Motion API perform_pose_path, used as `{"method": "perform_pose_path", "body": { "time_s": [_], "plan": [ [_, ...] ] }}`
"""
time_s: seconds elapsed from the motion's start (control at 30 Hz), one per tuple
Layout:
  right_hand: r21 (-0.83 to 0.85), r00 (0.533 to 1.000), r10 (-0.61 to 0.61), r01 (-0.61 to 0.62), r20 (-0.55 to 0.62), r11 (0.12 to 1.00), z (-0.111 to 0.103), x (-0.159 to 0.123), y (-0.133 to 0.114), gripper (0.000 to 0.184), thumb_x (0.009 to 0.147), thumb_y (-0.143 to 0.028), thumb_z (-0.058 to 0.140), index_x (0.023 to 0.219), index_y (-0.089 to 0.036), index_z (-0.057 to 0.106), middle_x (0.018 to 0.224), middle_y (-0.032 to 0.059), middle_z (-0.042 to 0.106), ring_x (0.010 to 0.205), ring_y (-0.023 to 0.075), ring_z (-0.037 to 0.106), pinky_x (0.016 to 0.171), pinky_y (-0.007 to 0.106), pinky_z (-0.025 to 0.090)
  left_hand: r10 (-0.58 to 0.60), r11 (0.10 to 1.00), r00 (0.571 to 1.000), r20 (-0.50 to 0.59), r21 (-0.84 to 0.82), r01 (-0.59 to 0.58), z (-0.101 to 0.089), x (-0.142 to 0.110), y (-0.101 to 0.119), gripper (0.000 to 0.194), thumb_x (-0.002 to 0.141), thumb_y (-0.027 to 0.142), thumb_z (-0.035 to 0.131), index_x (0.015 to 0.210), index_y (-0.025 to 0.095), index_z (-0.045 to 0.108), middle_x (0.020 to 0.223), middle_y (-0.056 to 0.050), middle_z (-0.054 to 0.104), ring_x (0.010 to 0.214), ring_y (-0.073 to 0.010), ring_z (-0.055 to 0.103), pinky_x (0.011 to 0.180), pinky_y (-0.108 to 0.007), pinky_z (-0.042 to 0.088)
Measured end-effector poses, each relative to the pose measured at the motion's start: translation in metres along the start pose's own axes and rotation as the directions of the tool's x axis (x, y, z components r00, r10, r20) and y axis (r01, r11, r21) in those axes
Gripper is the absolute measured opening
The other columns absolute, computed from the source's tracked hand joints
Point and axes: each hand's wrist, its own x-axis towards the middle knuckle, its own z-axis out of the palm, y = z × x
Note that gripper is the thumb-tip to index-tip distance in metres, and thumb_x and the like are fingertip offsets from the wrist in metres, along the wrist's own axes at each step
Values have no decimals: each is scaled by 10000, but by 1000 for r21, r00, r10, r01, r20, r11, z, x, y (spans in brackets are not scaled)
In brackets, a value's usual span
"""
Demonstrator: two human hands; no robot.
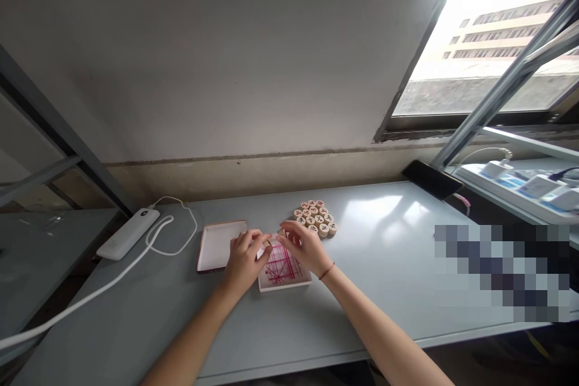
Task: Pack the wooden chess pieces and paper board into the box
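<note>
My left hand (245, 258) is over the left side of a shallow open box (289, 285), its fingertips pinching a small round xiangqi piece (267, 243). From the other side my right hand (308, 247), with a thin cord at the wrist, closes its thumb and fingers on another xiangqi piece (281, 233). Fingers partly cover both pieces. Inside the box lies a clear sheet (281, 266) printed with crossing red lines. Behind my right hand, several wooden xiangqi pieces (319, 218) with red or black characters stand grouped, some stacked. The white-lined box lid (221, 245) lies open side up beside my left hand.
A white power bank (129, 234) with a looping white cable (122, 277) rests at the left. At the far right are a dark phone-like slab (432, 180) and a loaded power strip (520, 190). The desk (384, 295) meets the wall behind; metal frame bars flank it.
</note>
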Motion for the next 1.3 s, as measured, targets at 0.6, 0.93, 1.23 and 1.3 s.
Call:
{"method": "perform_pose_path", "body": {
  "time_s": [0.6, 0.93, 1.23, 1.3],
  "plan": [
    [-215, 970, -140, 182, 197, 959, 19, -3, -6, 313, 852, -137, 511, 1146, -215, 583, 1080, 84, 628, 921, 184, 619, 805, 308, 506, -158, 978, 963, 220, 172, 121, -3, 2, -7, 530, 820, 288, 546, 1339, 244, 448, 1272, -74, 574, 1155, -288, 447, 896, -441, 330],
    [-454, 947, -117, 249, 299, 856, 30, -2, -9, 223, 839, -155, 581, 1057, -204, 585, 962, 73, 660, 864, 209, 574, 786, 322, 417, -155, 979, 952, 265, 170, 112, -5, -1, -5, 496, 819, 337, 573, 1299, 233, 512, 1160, -96, 642, 1104, -306, 468, 864, -445, 340],
    [-404, 959, -10, 129, 284, 906, 22, 1, -11, 219, 844, -117, 506, 1040, -190, 571, 884, 46, 675, 822, 181, 596, 710, 269, 428, -169, 981, 949, 265, 142, 135, -7, 4, 1, 396, 796, 316, 611, 1188, 266, 587, 1082, -68, 666, 1068, -300, 472, 823, -429, 331],
    [-380, 973, 38, 53, 229, 924, 7, 10, -4, 237, 860, -137, 478, 1072, -198, 565, 946, 44, 671, 830, 163, 604, 677, 243, 433, -164, 979, 951, 260, 162, 125, -7, 8, 3, 334, 790, 332, 620, 1118, 270, 622, 1007, -62, 675, 1048, -298, 471, 814, -424, 321]
  ]
}}
